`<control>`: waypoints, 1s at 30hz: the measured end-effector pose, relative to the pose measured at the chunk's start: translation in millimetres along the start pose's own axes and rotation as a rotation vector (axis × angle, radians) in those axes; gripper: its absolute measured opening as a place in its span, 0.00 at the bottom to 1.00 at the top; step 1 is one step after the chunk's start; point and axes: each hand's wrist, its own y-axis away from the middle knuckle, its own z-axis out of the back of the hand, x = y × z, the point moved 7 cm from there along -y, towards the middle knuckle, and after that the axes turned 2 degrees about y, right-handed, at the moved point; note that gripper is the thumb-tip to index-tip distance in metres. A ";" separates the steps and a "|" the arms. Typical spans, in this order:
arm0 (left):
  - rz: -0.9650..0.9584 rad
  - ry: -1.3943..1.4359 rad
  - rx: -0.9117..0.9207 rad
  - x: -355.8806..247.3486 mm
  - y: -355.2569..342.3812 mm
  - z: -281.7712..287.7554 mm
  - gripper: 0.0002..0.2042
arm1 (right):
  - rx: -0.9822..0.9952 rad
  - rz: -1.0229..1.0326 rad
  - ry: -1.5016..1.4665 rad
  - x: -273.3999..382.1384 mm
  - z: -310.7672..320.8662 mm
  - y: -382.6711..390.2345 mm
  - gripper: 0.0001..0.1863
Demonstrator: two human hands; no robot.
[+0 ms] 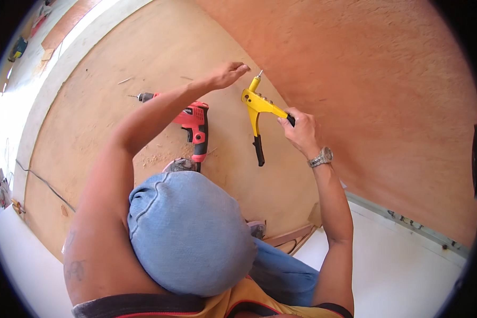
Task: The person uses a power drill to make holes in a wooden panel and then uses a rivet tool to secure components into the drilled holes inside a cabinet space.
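A yellow hand riveter (255,108) with black grips is in my right hand (303,132), whose fingers wrap round the end of one handle. The other handle hangs free, spread wide from the first. From the riveter's nose, pointing up and away, sticks a thin silver blind rivet (260,73). My left hand (229,76) is just left of the nose, apart from it. Its fingers are drawn together and curled; whatever they hold, if anything, is hidden. Below my left forearm lies a red and black power drill (197,124) with a bit in its chuck, partly covered by the arm.
A light wooden board (143,63) lies under the tools, with sawdust (153,156) scattered near the drill. At right rises a reddish-brown wooden panel (365,90). My bent knee (191,233) in blue jeans is close in front. A dark cable (47,185) runs at left.
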 end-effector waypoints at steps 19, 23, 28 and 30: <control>0.242 1.049 0.229 10.4 37.4 -82.9 0.29 | -0.040 -0.103 -0.341 -35.1 -23.2 -57.6 0.18; 0.281 1.109 0.019 11.6 24.5 -80.9 0.23 | -0.024 0.040 -0.295 -24.6 -57.9 -108.0 0.18; 0.347 1.089 -0.199 37.0 15.7 -52.7 0.20 | 0.108 -0.050 -0.155 -11.4 -74.7 -141.4 0.20; 0.366 1.101 -0.216 48.7 13.3 -46.3 0.20 | 0.114 -0.075 -0.137 -6.1 -79.2 -148.3 0.18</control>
